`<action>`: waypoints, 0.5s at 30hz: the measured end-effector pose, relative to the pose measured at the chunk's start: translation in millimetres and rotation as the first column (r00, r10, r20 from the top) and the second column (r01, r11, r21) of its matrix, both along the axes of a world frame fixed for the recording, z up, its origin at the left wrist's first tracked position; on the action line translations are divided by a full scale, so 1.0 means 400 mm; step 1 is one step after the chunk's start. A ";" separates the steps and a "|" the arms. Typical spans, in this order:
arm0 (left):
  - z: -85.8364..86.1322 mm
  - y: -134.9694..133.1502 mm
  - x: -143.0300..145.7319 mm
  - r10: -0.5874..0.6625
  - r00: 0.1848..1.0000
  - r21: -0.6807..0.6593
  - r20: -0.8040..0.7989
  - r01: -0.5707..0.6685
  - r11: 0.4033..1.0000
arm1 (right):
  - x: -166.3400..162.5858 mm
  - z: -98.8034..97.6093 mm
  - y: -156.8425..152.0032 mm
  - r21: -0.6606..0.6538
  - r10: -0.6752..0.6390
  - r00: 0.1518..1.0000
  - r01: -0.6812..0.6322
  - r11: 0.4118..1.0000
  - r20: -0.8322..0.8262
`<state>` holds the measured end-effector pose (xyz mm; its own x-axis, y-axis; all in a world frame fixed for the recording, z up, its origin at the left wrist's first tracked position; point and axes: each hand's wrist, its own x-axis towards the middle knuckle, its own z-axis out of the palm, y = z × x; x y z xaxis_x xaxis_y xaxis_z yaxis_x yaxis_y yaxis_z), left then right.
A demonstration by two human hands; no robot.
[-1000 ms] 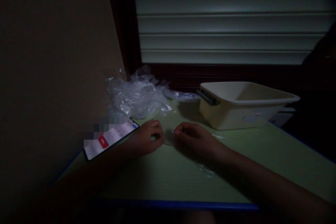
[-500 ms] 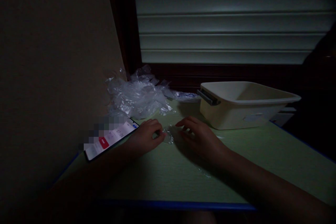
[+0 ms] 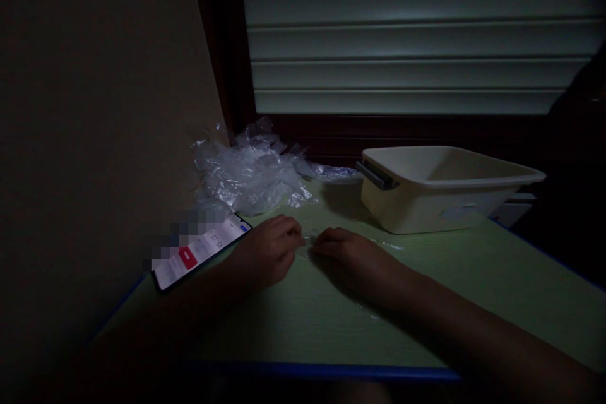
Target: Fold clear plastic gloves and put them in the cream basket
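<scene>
Between my two hands is a small piece of clear plastic (image 3: 305,251), thin and shiny, perhaps a bag. My left hand (image 3: 271,251) pinches its left side, with thumb and fingers closed together. Opposite it, my right hand (image 3: 353,260) is closed over the right side, its fingertips bent down and partly hidden. Both hands are low over the green tabletop (image 3: 284,328). More clear film glints on the table beyond and below my right hand. Dim light hides the plastic's exact shape.
A heap of crumpled clear plastic (image 3: 250,170) lies at the back left against the wall. A cream plastic tub (image 3: 435,208) with a dark handle stands at the back right. Beside my left forearm lies a lit phone (image 3: 203,252). The table has a blue edge (image 3: 322,370).
My right hand's fingers, spread before, have closed on the plastic. My left hand has shifted slightly to the right, with its fingers curled tighter. The tub, heap and phone stay in place.
</scene>
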<state>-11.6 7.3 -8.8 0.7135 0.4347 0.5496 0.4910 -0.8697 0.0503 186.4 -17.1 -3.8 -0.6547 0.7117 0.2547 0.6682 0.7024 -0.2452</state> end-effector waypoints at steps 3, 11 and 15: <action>0.001 -0.007 -0.001 -0.050 0.982 0.072 -0.181 0.064 0.995 | 0.002 -0.004 0.004 0.023 -0.012 1.000 0.012 1.000 0.016; -0.014 -0.004 -0.002 0.043 0.934 0.117 -0.354 -0.002 0.993 | -0.006 -0.003 0.001 0.062 0.007 1.000 -0.005 0.998 -0.027; -0.016 -0.004 -0.002 0.065 0.919 0.102 -0.390 -0.026 0.994 | -0.005 -0.008 0.003 0.076 0.074 0.996 -0.077 0.994 0.040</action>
<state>-12.4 5.7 -15.4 0.8606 0.4322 0.2695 0.4939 -0.8373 -0.2344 184.2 -15.9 -6.8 -0.7157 0.6392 0.2816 0.6202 0.7670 -0.1647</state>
